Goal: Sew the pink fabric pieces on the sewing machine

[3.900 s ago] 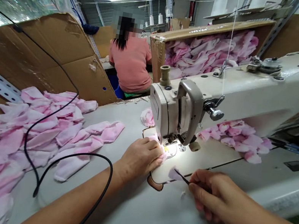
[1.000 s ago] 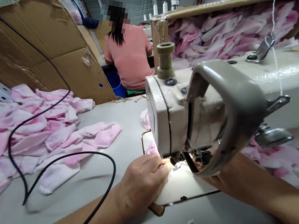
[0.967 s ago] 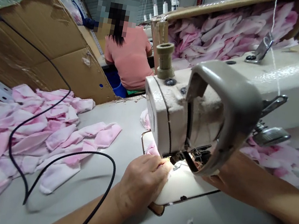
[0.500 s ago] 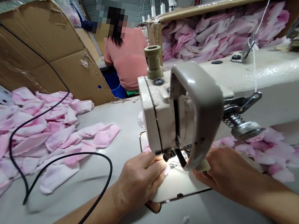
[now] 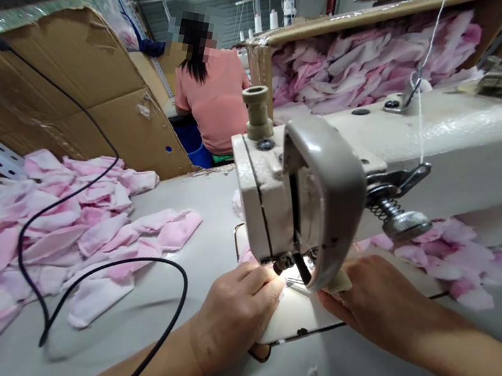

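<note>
A sewing machine [image 5: 261,199] stands before me, its lit needle area partly hidden by my fingers and the curved grey guard [image 5: 351,186]. My left hand [image 5: 237,305] is closed just left of the needle, pinching a pink-and-white fabric piece [image 5: 246,255], of which only a little shows. On the other side my right hand [image 5: 374,300] has its fingers curled together beside the presser foot. Its fingertips are behind the guard, so what they hold cannot be made out. White thread [image 5: 420,124] runs down to the tension knob [image 5: 407,225].
Pink-and-white fabric pieces [image 5: 44,229] are heaped on the left of the table. More fabric pieces [image 5: 462,258] lie behind my right hand, and others fill a cardboard box [image 5: 260,66]. A black cable [image 5: 184,293] loops near my left forearm. A person [image 5: 212,93] sits beyond.
My left hand has shifted slightly and now covers more of the fabric at the needle. My right hand stays beside the presser foot. The view has tilted a little.
</note>
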Demonstrator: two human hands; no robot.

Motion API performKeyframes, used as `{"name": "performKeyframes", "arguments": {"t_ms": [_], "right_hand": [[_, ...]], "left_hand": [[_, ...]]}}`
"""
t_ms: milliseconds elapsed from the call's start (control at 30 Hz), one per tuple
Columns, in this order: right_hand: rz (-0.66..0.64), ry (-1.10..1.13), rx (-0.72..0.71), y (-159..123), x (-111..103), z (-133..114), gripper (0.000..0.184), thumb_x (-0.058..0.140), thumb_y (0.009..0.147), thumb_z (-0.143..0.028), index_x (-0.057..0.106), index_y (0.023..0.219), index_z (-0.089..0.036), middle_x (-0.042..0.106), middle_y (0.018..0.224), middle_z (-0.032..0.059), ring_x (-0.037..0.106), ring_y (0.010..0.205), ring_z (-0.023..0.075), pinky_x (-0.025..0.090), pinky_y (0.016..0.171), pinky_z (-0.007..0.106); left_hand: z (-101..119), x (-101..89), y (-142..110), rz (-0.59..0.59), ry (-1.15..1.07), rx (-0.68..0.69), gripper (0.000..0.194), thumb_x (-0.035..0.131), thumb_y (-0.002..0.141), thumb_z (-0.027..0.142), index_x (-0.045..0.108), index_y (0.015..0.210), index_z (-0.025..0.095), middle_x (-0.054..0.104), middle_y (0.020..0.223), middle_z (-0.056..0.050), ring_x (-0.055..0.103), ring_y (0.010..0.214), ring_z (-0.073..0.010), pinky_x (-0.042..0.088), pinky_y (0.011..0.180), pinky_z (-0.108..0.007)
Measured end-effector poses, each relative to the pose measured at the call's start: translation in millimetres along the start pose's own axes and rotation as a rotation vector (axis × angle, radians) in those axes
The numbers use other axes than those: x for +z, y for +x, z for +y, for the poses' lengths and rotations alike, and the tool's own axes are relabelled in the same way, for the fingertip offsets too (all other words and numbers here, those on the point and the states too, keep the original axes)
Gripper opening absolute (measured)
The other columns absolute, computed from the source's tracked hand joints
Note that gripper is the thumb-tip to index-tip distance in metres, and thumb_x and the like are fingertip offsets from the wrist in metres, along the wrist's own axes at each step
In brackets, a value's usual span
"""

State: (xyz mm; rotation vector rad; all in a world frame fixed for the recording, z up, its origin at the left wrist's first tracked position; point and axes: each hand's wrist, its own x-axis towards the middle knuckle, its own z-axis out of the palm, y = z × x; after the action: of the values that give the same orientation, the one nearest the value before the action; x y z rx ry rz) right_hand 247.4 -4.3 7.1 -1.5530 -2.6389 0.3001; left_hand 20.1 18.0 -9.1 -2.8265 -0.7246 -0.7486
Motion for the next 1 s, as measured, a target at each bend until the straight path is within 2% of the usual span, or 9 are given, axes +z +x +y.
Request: {"name": "performKeyframes", "arguments": {"t_ms": [167, 300, 433, 633, 767, 867, 1000], "right_hand": [[0.058, -0.099, -0.099, -1.6, 8.9, 2.7, 0.017, 0.055, 0.082, -0.007, 0.062, 0.072, -0.018, 0.061, 0.067, 0.0049, 0.053, 0.058, 0.0205, 0.014, 0.052, 0.03], [0.085, -0.001, -0.05, -3.3, 10.0, 3.0, 0.018, 0.053, 0.084, -0.01, 0.062, 0.07, -0.018, 0.058, 0.063, 0.0052, 0.052, 0.058, 0.0197, 0.027, 0.055, 0.028], [0.094, 0.128, -0.022, -1.9, 10.1, 4.6, 0.023, 0.051, 0.087, -0.015, 0.061, 0.067, -0.018, 0.056, 0.061, 0.0062, 0.056, 0.065, 0.0219, 0.04, 0.066, 0.032], [0.177, 0.27, 0.002, 2.1, 10.5, 8.1, 0.012, 0.053, 0.086, -0.019, 0.064, 0.083, -0.02, 0.06, 0.067, 0.0052, 0.059, 0.076, 0.0234, 0.045, 0.074, 0.032], [0.244, 0.175, -0.045, 1.6, 10.8, 8.0, 0.012, 0.054, 0.086, -0.017, 0.066, 0.089, -0.018, 0.061, 0.069, 0.0053, 0.06, 0.075, 0.023, 0.046, 0.074, 0.032], [0.338, 0.054, -0.126, 0.4, 11.2, 8.1, 0.017, 0.051, 0.087, -0.013, 0.067, 0.091, -0.015, 0.063, 0.071, 0.0074, 0.062, 0.078, 0.025, 0.047, 0.078, 0.037], [0.399, -0.01, -0.158, -0.2, 11.6, 9.0, 0.019, 0.05, 0.089, -0.013, 0.068, 0.095, -0.014, 0.065, 0.075, 0.0089, 0.064, 0.082, 0.0271, 0.049, 0.08, 0.04]], "left_hand": [[3.3, 0.1, -3.2, -0.038, 0.071, 0.025, 0.022, 0.049, 0.091, 0.01, 0.06, 0.11, 0.011, 0.066, 0.099, -0.008, 0.061, 0.089, -0.0215, 0.055, 0.09, -0.036], [4.6, 0.9, -3.9, -0.049, 0.089, 0.024, 0.024, 0.047, 0.09, 0.01, 0.059, 0.11, 0.01, 0.065, 0.099, -0.009, 0.06, 0.088, -0.0221, 0.055, 0.086, -0.035], [4.3, 3.0, -2.5, -0.058, 0.084, 0.028, 0.025, 0.045, 0.087, 0.007, 0.059, 0.107, 0.01, 0.063, 0.09, -0.009, 0.058, 0.081, -0.0217, 0.055, 0.075, -0.033], [4.9, 5.5, 1.0, -0.109, 0.132, 0.005, 0.028, 0.049, 0.078, 0.002, 0.061, 0.101, 0.011, 0.06, 0.083, -0.009, 0.056, 0.076, -0.0237, 0.054, 0.07, -0.035], [6.3, 6.5, 1.4, -0.126, 0.146, -0.008, 0.022, 0.05, 0.081, 0.004, 0.061, 0.097, 0.013, 0.059, 0.084, -0.008, 0.055, 0.079, -0.0233, 0.053, 0.07, -0.034], [7.5, 5.8, 1.2, -0.164, 0.166, -0.035, 0.017, 0.051, 0.084, 0.005, 0.061, 0.092, 0.015, 0.057, 0.082, -0.007, 0.053, 0.078, -0.0219, 0.053, 0.073, -0.033], [7.2, 1.6, 1.3, -0.225, 0.125, -0.045, 0.02, 0.05, 0.085, 0.004, 0.06, 0.098, 0.015, 0.057, 0.086, -0.007, 0.053, 0.083, -0.0216, 0.053, 0.077, -0.034]]}}
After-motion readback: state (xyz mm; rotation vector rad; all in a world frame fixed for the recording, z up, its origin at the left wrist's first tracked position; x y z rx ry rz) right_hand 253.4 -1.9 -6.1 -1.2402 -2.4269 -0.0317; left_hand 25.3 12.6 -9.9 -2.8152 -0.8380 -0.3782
